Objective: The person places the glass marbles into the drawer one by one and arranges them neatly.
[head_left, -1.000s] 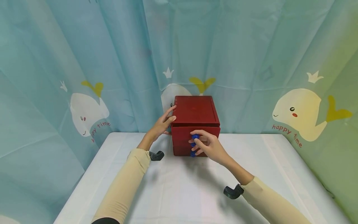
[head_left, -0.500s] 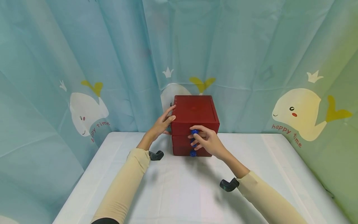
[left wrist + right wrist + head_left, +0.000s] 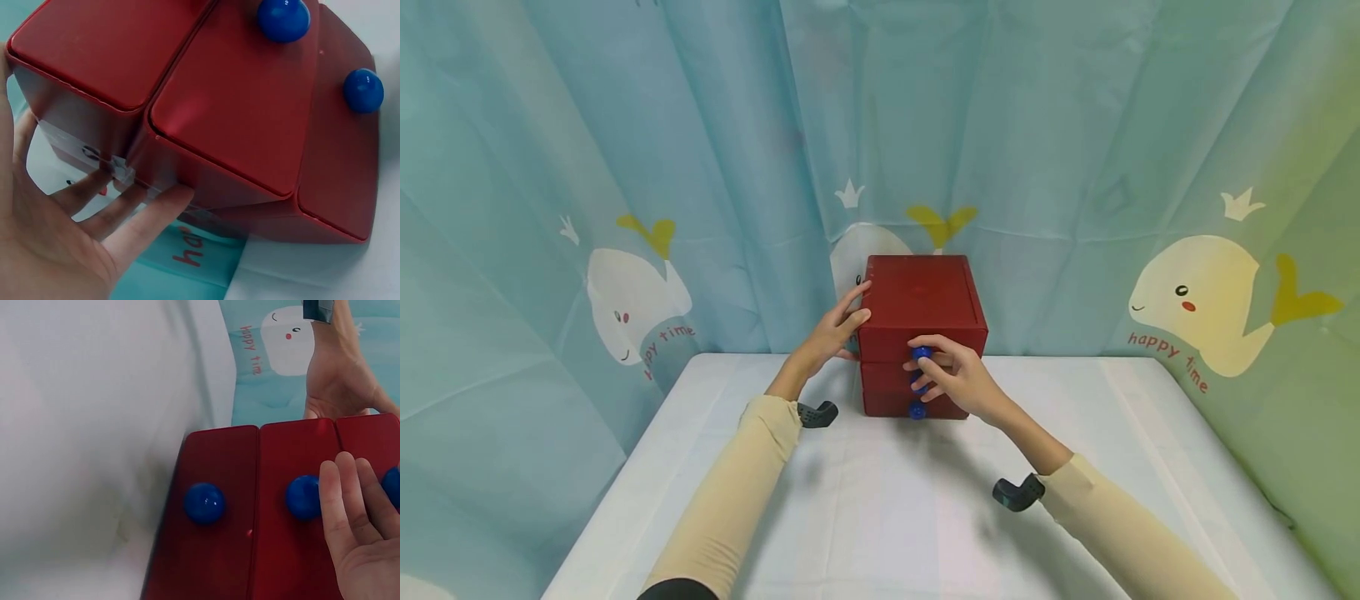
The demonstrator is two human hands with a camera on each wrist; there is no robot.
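A red wooden box of three drawers point(image 3: 921, 300) with blue ball knobs stands at the back of a white table point(image 3: 880, 508). My left hand point(image 3: 831, 333) lies flat against the box's left side point(image 3: 187, 181), fingers point(image 3: 119, 209) straight. My right hand point(image 3: 951, 375) is at the drawer fronts, its fingers point(image 3: 350, 500) laid straight beside the middle knob point(image 3: 304, 497) and over the top knob point(image 3: 921, 353). The bottom knob point(image 3: 916, 410) point(image 3: 204, 503) is uncovered. All three drawer fronts point(image 3: 219, 562) look flush.
A pale blue curtain printed with whales point(image 3: 632, 300) hangs close behind and around the table. The table's right edge point(image 3: 1240, 467) meets the curtain. A black camera mount sits on each wrist point(image 3: 1015, 492).
The top drawer stuck out a little a second ago; my right hand has pushed it back in, and its front now lines up with the others. My left hand has stayed put.
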